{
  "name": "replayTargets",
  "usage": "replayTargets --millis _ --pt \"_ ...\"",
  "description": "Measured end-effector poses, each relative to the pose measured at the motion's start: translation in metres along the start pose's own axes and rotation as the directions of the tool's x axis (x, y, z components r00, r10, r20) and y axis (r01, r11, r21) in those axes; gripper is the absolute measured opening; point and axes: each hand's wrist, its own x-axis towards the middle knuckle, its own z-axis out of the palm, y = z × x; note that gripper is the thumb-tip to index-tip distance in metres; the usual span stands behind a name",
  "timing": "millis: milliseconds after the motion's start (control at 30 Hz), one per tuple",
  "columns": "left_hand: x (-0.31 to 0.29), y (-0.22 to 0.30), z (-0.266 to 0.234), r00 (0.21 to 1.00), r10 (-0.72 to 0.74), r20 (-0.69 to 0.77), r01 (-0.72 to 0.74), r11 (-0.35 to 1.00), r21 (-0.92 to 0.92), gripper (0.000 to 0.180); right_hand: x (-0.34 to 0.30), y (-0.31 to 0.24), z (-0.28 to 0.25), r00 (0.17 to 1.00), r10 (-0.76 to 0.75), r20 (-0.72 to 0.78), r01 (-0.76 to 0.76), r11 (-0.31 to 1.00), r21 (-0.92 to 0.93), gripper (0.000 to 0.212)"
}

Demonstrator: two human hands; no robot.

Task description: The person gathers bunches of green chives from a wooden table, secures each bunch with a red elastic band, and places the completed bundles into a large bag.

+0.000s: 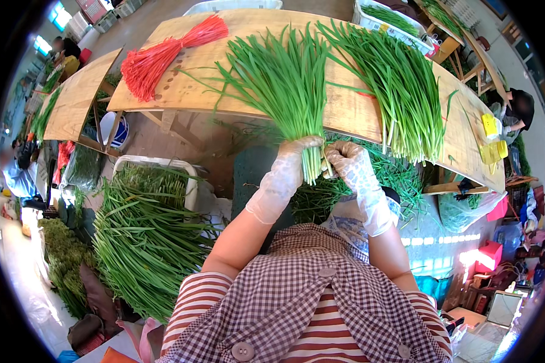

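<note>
My left hand [292,158], in a whitish translucent glove, is wrapped round a bunch of garlic chives [300,100]. The leaves fan away over the wooden table, and the pale stem ends point toward me below the fist. Close beside the stems is my right hand [350,162], gloved the same way, its fingers curled in and pressed together. What those fingers pinch, if anything, is too small to make out. A larger pile of garlic chives [399,91] lies to the right on the table. At the far left of the table rests a bundle of red ties [172,54].
Left of me stands a white crate [191,196] heaped with garlic chives [145,242]. Loose green leaves [399,181] lie beneath the table [191,91]. A yellow scale-like object [493,151] sits at its right end. Another person [518,112] is beyond it.
</note>
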Motion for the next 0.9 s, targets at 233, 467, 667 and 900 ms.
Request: replayTargets --millis 233,467,667,900 --pt "-0.01 0.027 0.008 0.938 0.347 -0.001 -0.342 0.927 0.153 0.02 -0.009 0.03 -0.003 0.945 0.291 -0.152 -0.268 0.951 0.156 0.012" --pt "-0.025 0.047 0.029 0.959 0.28 0.042 -0.279 0.911 0.302 0.023 -0.009 0.088 -0.035 0.964 -0.25 -0.086 0.123 0.713 -0.691 0.025" --pt "-0.012 0.017 0.007 0.999 -0.043 0.009 0.043 0.999 0.003 0.03 -0.021 -0.008 -0.012 0.9 -0.354 -0.254 0.264 0.907 -0.328 0.021" --pt "-0.008 0.006 -0.002 0.997 0.044 -0.064 -0.049 0.997 -0.065 0.03 -0.028 -0.028 0.01 0.911 -0.371 -0.179 0.232 0.821 -0.522 0.03"
